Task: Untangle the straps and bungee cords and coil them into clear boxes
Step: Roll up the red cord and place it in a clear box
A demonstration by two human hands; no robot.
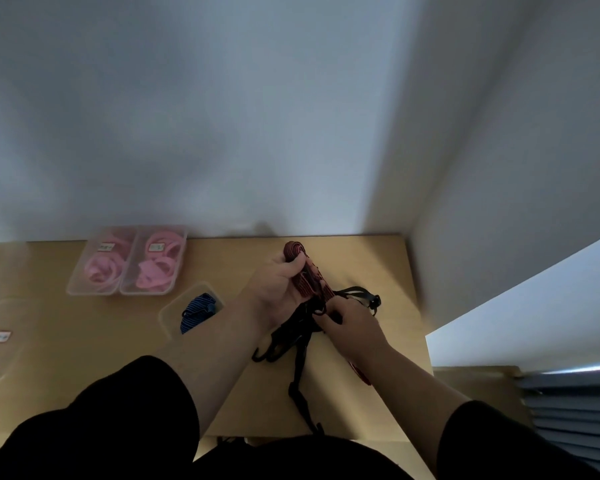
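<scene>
My left hand (280, 285) grips a folded bundle of red patterned bungee cord (303, 271) above the wooden table (236, 258). My right hand (352, 325) pinches the bundle's lower end, where black hooks and black straps (300, 362) hang tangled down toward the table's near edge. A loose red end (361, 374) shows under my right forearm. A clear box (168, 315) holding a coiled blue striped cord (198, 311) sits just left of my left wrist.
Two clear boxes of pink coiled straps (99, 268) (158, 263) stand side by side at the back left. More clear boxes, one labelled (0, 337), lie at the far left. A white wall rises behind; a window sill and blinds (568, 403) are on the right.
</scene>
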